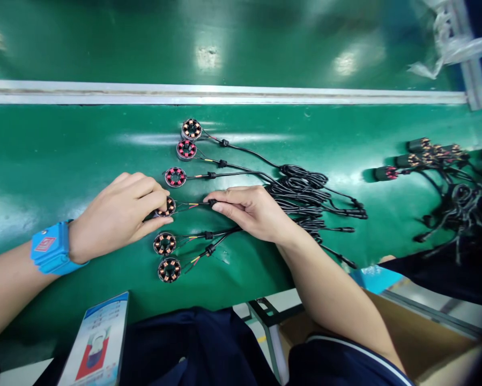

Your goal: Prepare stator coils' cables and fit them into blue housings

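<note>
My left hand, with a blue wrist strap behind it, grips a round motor stator with copper windings by its rim. Between thumb and fingers, my right hand pinches the black cable of that same stator at its grommet. Thin coloured wires run between the two hands. Above lie two stators with red windings, one of them a red-wound stator, and a copper-wound stator. Two more copper-wound stators, including the lowest stator, lie below my left hand. Their coiled black cables stretch right.
A second group of stators with tangled cables lies on the green table at the right. A white rail crosses behind. A badge card hangs at the front edge, near a cardboard box.
</note>
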Demonstrator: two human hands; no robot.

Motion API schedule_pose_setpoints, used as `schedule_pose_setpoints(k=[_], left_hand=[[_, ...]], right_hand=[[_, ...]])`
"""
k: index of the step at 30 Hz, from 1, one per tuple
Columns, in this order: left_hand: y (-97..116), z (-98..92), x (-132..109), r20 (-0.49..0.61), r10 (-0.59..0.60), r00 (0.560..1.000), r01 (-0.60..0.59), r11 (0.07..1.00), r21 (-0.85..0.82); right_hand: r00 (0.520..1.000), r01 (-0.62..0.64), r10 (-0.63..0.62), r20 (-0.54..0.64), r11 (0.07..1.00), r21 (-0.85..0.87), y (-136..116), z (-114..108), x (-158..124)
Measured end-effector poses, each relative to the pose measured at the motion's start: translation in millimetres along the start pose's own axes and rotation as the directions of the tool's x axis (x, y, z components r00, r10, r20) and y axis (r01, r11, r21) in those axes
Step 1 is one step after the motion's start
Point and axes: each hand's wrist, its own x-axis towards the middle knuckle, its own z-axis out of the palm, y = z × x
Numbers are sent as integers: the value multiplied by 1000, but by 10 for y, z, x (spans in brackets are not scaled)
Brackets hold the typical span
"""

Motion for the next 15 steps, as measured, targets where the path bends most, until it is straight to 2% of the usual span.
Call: schedule_pose_setpoints(k=[12, 15], left_hand=[[8, 24, -8, 4, -1, 1000, 2, 1000, -6], [23, -10, -16, 22, -6, 1000, 8, 994, -106]], right_hand=[[999, -29, 28, 33, 999, 33, -20, -8, 24], [997, -21, 20, 80, 1000, 10, -44, -67, -24]])
